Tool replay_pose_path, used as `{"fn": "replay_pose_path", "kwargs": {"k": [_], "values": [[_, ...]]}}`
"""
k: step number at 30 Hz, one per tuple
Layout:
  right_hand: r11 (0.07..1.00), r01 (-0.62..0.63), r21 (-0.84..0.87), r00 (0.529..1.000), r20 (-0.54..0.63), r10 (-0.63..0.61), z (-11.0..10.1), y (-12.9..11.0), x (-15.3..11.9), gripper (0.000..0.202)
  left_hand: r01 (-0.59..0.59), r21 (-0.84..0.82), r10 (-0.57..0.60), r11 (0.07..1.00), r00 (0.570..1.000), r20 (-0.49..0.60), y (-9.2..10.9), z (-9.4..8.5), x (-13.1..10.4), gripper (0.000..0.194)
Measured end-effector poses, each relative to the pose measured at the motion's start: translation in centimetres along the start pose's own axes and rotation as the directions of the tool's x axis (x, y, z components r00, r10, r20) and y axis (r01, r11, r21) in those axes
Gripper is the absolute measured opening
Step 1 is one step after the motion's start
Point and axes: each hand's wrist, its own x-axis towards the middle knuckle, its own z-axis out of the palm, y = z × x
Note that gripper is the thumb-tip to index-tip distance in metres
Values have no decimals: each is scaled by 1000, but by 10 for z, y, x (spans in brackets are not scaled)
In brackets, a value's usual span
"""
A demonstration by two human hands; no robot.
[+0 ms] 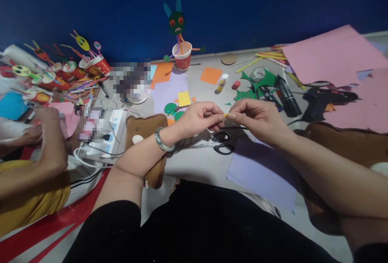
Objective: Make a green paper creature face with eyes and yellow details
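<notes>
A small yellow piece (225, 115), apparently paper, is pinched between the fingertips of both hands above the table. My left hand (201, 118), with a bangle at the wrist, grips its left end, and my right hand (257, 117) grips the other. Fingers cover most of it. Black-handled scissors (223, 149) lie just below the hands. Behind my left hand are a yellow paper square (184, 99) and green paper circles (171, 109). Beyond my hands, a glue stick (222, 83) stands uncapped-looking near a red cap (236, 85). A lavender sheet (260, 174) lies under my right forearm.
At the back stands a paper cup (182, 56) with a green-headed figure. To the right are a glue gun (327, 99), black markers (287, 97), green scraps and pink sheets (333, 56). On the left are a power strip (115, 131), several decorated cups and another person's arm (50, 141).
</notes>
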Motion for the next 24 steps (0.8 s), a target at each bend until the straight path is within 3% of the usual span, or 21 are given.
{"fn": "replay_pose_path", "kwargs": {"k": [8, 11, 14, 16, 18, 20, 24], "values": [[996, 6, -94, 1000, 12, -5, -4, -1, 1, 48, 12, -68, -16, 998, 998, -59, 2, -2, 1, 44], [965, 84, -250, 980, 195, -35, -5, 2, 0, 44, -7, -128, -10, 992, 992, -127, 6, -6, 1, 42], [797, 334, -504, 872, 487, -57, 0, 5, -5, 28, -8, -229, -32, 973, 984, -174, 11, -10, 3, 36], [586, 467, -662, 816, 578, 2, 7, 6, -11, 18, 7, -288, -64, 958, 980, -187, 15, -12, 5, 29], [426, 525, -737, 796, 603, 62, 13, 7, -16, 12, 17, -342, -88, 940, 977, -195, 19, -13, 6, 23], [357, 552, -754, 785, 614, 82, 16, 7, -19, 6, 18, -385, -102, 923, 975, -199, 24, -14, 6, 22], [345, 559, -754, 777, 621, 99, 18, 8, -19, 8, 8, -415, -117, 910, 964, -238, 29, -17, 5, 28]]}}
